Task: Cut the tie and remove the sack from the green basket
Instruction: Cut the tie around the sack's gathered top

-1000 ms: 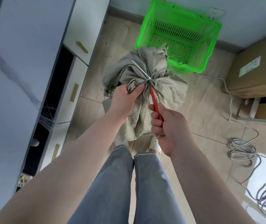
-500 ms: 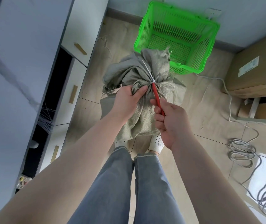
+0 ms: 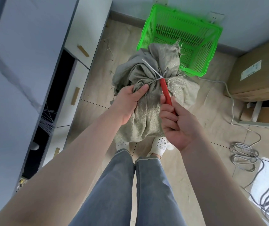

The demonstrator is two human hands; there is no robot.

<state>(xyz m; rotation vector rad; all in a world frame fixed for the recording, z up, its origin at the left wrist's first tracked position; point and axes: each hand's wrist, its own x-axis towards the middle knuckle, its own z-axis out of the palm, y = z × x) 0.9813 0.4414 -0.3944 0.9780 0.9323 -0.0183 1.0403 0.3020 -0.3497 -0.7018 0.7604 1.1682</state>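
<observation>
The left hand grips the gathered neck of the grey-green woven sack, thumb and fingers pinching a fold of cloth just below the thin white plastic tie that cinches it, while the right hand is clenched round the red handle of a cutting tool whose tip reaches up to the knot of the tie. The tool's blades are too small and too hidden by the cloth to say whether they are round the tie or only beside it. The sack stands on the tiled floor right in front of the person's white perforated clogs, its ruffled top overlapping the near corner of the green plastic lattice basket behind it; from here it looks to be outside the basket and not in it, though I cannot tell whether cloth and rim touch. The tie looks whole, its long tail sticking out up and to the left, so I would say the cutting step is the one in hand and not yet done. The next move calls for the blades to catch only the plastic band, not the weave under it, with the left hand keeping the neck taut and its thumb clear of the tip; a slip there could nick cloth or finger.
</observation>
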